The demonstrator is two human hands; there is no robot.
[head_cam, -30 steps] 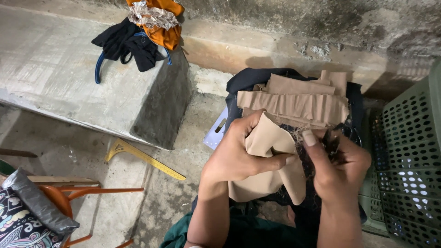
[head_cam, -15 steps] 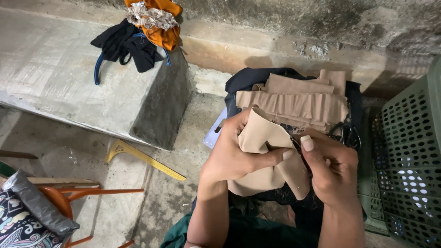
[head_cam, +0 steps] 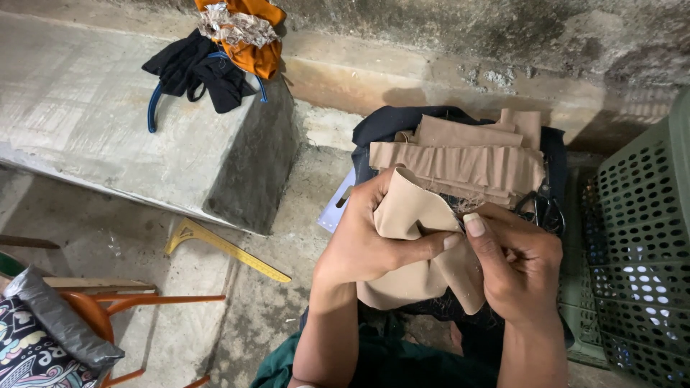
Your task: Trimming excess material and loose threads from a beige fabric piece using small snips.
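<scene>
Head view shows the left hand [head_cam: 366, 241] and right hand [head_cam: 517, 262] both gripping a beige cloth piece [head_cam: 417, 244]. Just beyond them lies a stack of beige strips [head_cam: 460, 162]; a green basket [head_cam: 636, 237] stands right.

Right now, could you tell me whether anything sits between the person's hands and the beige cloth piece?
Nothing visible does. The left hand and right hand both already grip the beige cloth piece directly, fingers pinching its edge, above the folded beige stack.

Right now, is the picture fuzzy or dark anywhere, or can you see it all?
Head view: soft, even daylight, no glare; the left hand, right hand and beige cloth look sharp; deep shadow sits under the concrete step; bright spots shine through the green basket.
</scene>
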